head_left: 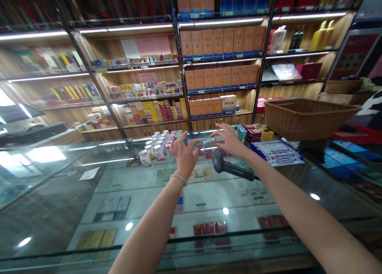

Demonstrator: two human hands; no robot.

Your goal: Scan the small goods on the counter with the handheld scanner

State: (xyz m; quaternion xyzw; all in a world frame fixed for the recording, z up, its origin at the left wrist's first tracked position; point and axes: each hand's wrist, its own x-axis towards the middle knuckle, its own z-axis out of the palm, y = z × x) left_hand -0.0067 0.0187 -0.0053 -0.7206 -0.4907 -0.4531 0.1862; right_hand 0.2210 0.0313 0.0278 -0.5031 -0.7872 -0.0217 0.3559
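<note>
— While both arms reach across the glass counter [53,210], what do the hands hold?

— I have my left hand [185,154] and right hand [229,140] clamped on the two ends of a long flat carton [205,139], level above the counter's far edge.

— And around it?

— Small white jars [155,148] cluster just left; a black barcode scanner [231,168] lies below my right wrist; a wicker basket [307,117] sits toward the far right corner.

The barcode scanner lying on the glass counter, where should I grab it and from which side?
Probably grip the barcode scanner by its long handle, coming from above on the right. It lies flat, head toward the hands, handle free toward the right. The right hand is nearest.
</note>
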